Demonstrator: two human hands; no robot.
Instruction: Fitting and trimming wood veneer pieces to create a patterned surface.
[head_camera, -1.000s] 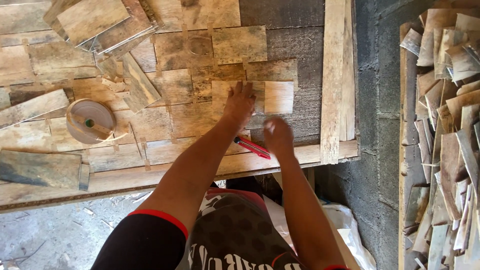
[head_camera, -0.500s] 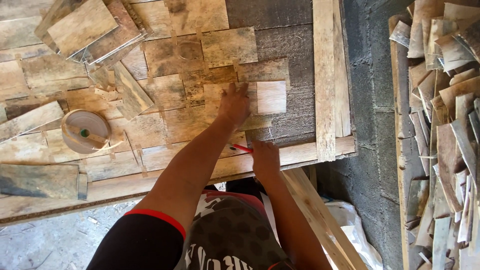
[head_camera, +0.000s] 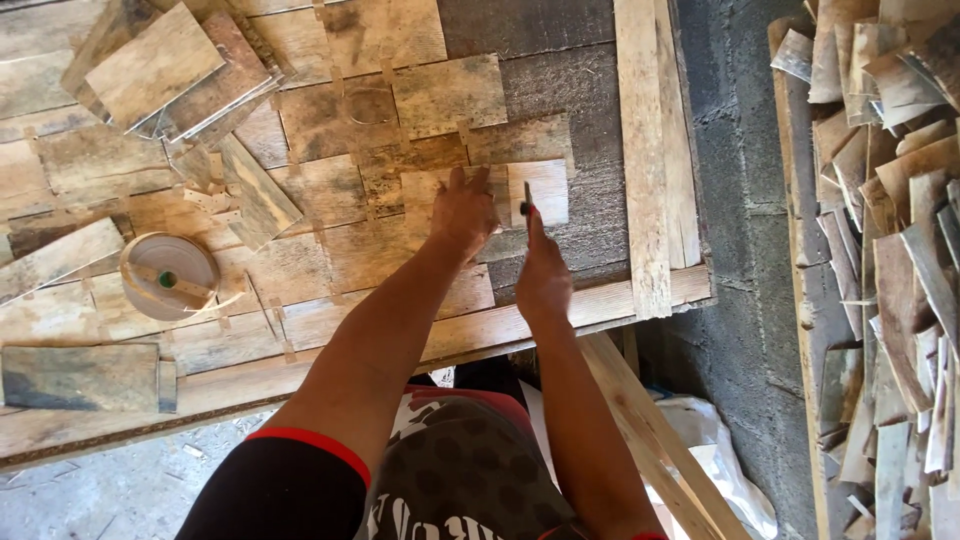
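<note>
tape roll (head_camera: 168, 275) left on board | stacked wood scraps (head_camera: 890, 250) far right | grey block wall (head_camera: 745, 200) between

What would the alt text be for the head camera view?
A person's left hand presses flat on a pale veneer sheet while the right hand holds a red-handled cutter against it, on a workbench covered with taped veneer pieces and a tape roll.

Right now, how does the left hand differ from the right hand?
The left hand lies flat with spread fingers on a wood veneer piece; the right hand is closed around a red-handled cutter. The left hand holds nothing; the right hand points its tool at that piece. Both are bare and reach over the workbench.
</note>
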